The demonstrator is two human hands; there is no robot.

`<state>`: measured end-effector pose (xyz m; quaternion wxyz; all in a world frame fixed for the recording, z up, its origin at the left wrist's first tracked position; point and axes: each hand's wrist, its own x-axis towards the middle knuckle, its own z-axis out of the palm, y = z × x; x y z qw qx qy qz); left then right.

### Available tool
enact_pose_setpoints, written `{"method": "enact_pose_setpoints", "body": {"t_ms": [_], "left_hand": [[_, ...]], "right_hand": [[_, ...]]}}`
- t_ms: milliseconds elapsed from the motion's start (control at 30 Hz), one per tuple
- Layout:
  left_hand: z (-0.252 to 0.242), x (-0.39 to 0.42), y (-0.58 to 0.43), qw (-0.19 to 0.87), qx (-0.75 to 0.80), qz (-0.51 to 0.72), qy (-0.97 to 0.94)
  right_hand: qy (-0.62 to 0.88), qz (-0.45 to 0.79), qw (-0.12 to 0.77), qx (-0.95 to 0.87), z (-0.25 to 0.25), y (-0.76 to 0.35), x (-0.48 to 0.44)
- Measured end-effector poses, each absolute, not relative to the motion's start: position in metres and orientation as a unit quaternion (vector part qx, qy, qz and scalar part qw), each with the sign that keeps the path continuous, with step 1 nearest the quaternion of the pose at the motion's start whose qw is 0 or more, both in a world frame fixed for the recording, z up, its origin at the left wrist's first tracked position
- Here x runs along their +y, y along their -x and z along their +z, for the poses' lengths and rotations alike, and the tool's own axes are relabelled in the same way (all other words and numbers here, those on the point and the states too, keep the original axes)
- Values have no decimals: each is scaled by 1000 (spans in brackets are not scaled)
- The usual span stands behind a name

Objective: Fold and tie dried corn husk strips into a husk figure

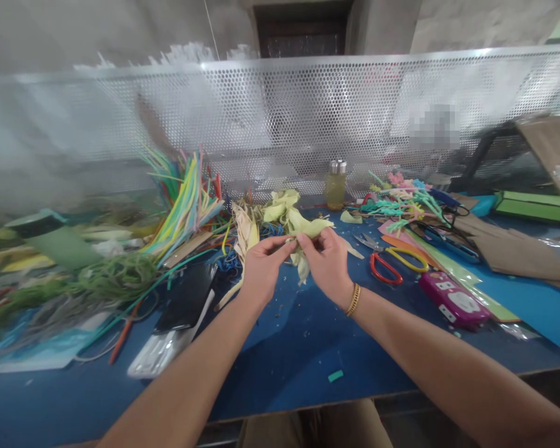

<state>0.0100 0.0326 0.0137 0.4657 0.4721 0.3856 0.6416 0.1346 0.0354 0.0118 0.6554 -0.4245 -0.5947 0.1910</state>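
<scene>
Both hands meet over the middle of the blue table [280, 348], pinching a pale green flower of husk-like petals [303, 223]. My left hand [267, 261] grips its left side between thumb and fingers. On the other side, my right hand [329, 260], with a gold bracelet [353, 300] at the wrist, has thumb and fingers closed on a petal. Some petals hang below the fingers. Dry, straw-coloured husks [245, 233] lie just left of the flower. To the right are scissors [386, 266] with one red and one yellow handle, blades apart.
Coloured strips [182, 205], green cord [121, 274], a green cup [53, 239] and a black phone [186, 298] crowd the left. Rightward are a purple case [452, 298], pastel craft stems [406, 196] and cardboard [518, 246]. A bottle [336, 186] stands before the perforated metal screen [242, 112].
</scene>
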Motion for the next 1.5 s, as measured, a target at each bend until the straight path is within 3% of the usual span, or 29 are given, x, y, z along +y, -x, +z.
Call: {"method": "enact_pose_setpoints", "body": {"t_ms": [167, 667, 833, 1200, 1333, 1500], "left_hand": [[26, 36, 3, 530, 376, 642, -407], [30, 44, 19, 607, 348, 593, -398], [29, 45, 18, 590, 343, 616, -394], [39, 38, 16, 579, 376, 615, -382], [37, 39, 19, 535, 392, 617, -424], [34, 40, 22, 363, 451, 584, -568]], "right_hand": [[341, 269, 661, -612, 7, -138, 41], [356, 250, 577, -691, -1, -138, 52], [350, 248, 592, -682, 5, -139, 45], [273, 156, 507, -802, 16, -148, 36], [235, 96, 503, -826, 20, -151, 40], [255, 42, 509, -821, 27, -153, 36]]}}
